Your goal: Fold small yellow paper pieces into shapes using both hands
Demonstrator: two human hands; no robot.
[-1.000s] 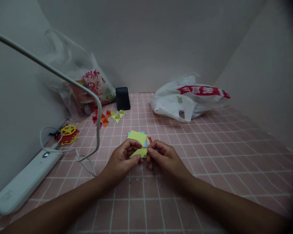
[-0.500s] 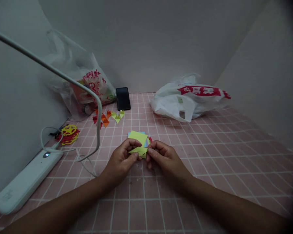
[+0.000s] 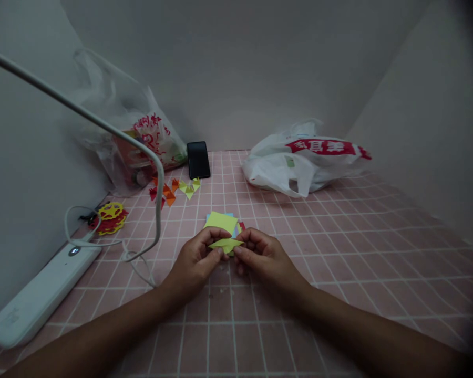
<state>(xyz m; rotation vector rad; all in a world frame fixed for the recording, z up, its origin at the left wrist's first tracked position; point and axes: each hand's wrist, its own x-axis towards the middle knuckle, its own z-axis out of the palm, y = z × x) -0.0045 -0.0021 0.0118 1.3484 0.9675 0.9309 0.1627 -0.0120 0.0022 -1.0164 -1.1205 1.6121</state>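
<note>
Between my two hands is a small folded piece of yellow origami paper [image 3: 226, 245], with pointed ends to left and right. My left hand [image 3: 199, 255] pinches its left part between thumb and fingers. At its right part, my right hand [image 3: 260, 253] has thumb and fingertips closed on the paper. Just behind the hands lies a stack of square paper sheets [image 3: 220, 221], yellow on top, with blue, red and other coloured edges showing beneath. The fingers partly hide the near side of the stack.
Folded paper pieces in yellow [image 3: 189, 188], orange [image 3: 169, 194] and red lie further back. Behind them are a black phone [image 3: 198, 160] and a clear plastic bag [image 3: 157, 136]. A white bag [image 3: 279, 168] sits back right. At left are a white lamp base [image 3: 43, 289], its cable and yellow-red cutouts [image 3: 111, 218].
The folded yellow paper now shows a flatter shape with its right point uncovered. My right thumb has shifted slightly left and down along it; the left hand has barely moved.
</note>
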